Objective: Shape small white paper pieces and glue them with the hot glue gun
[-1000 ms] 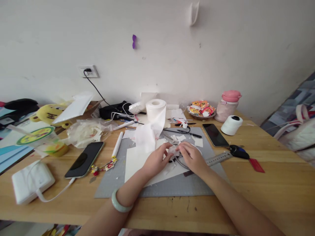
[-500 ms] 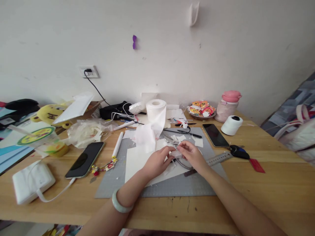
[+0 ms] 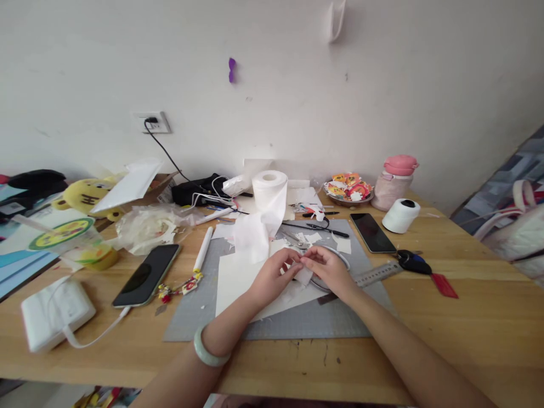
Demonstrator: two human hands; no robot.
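My left hand (image 3: pixel 274 277) and my right hand (image 3: pixel 329 269) meet fingertip to fingertip over the grey cutting mat (image 3: pixel 191 317). Between them they pinch a small, thin white piece (image 3: pixel 303 276), which looks like paper or film; my fingers cover part of it. Under my hands lies a large white sheet (image 3: pixel 232 283). A grey ring-shaped band (image 3: pixel 344 259) rests beside my right hand, partly hidden by it. The steel ruler (image 3: pixel 378 275) extends to the right from under that hand. Scissors (image 3: pixel 295 241) and white paper scraps (image 3: pixel 342 243) lie just beyond my fingers.
A tissue roll (image 3: pixel 270 198) stands behind the mat. Right of it are a plate of wrapped snacks (image 3: pixel 348 190), a phone (image 3: pixel 372 232), a thread spool (image 3: pixel 400 216) and keys (image 3: pixel 414 262). Leftward sit another phone (image 3: pixel 147 276), a power bank (image 3: pixel 57 314) and a drink cup (image 3: pixel 80 249).
My fingertips have come together, and the white piece now hangs lower beneath them. My right hand has shifted slightly left, showing more of the grey band.
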